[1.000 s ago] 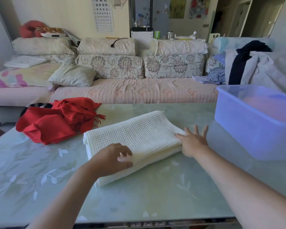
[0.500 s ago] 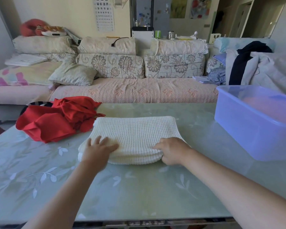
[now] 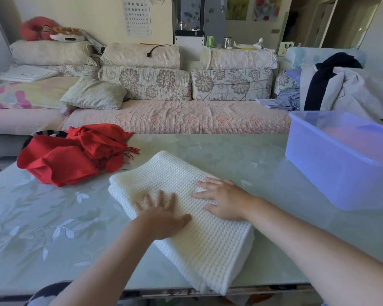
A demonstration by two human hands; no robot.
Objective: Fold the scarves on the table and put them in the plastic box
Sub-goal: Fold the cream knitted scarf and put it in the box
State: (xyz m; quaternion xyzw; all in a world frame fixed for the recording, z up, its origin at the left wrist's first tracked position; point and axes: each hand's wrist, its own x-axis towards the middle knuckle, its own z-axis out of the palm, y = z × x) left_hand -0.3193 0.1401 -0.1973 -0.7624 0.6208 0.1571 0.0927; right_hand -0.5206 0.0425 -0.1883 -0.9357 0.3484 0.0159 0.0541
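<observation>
Head view: white scarf (image 3: 208, 250), now turned askew, is pressed flat under left hand (image 3: 161, 215) and right hand (image 3: 223, 199), fingers released and spread; transfer to plastic box (image 3: 332, 164) is judged next.

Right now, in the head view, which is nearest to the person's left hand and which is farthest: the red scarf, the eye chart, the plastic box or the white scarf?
1. white scarf: directly under the left hand, which rests flat on it.
2. red scarf: to the left, farther back.
3. plastic box: far over on the right.
4. eye chart: on the back wall.
</observation>
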